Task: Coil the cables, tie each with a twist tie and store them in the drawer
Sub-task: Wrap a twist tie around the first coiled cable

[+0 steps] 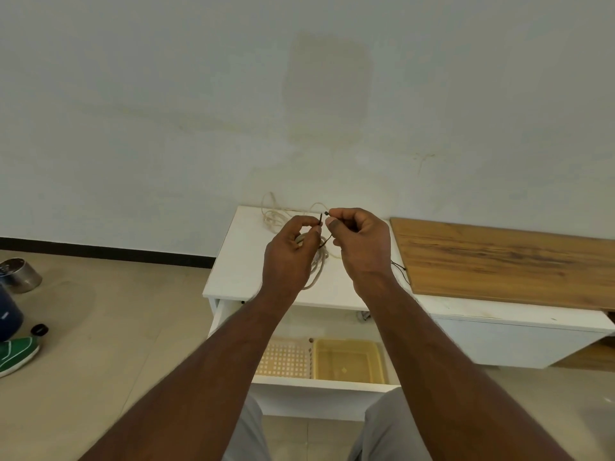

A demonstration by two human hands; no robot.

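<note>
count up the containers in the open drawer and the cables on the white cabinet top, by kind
Perforated basket: 1
Yellow tray: 1
Cream cable under the hands: 1
Cream cable at the back by the wall: 1
Total: 4

We saw a white cabinet top (233, 271) carrying pale cables (276, 217), a thin dark tie (399, 271), and a wooden board (499, 261) alongside.
</note>
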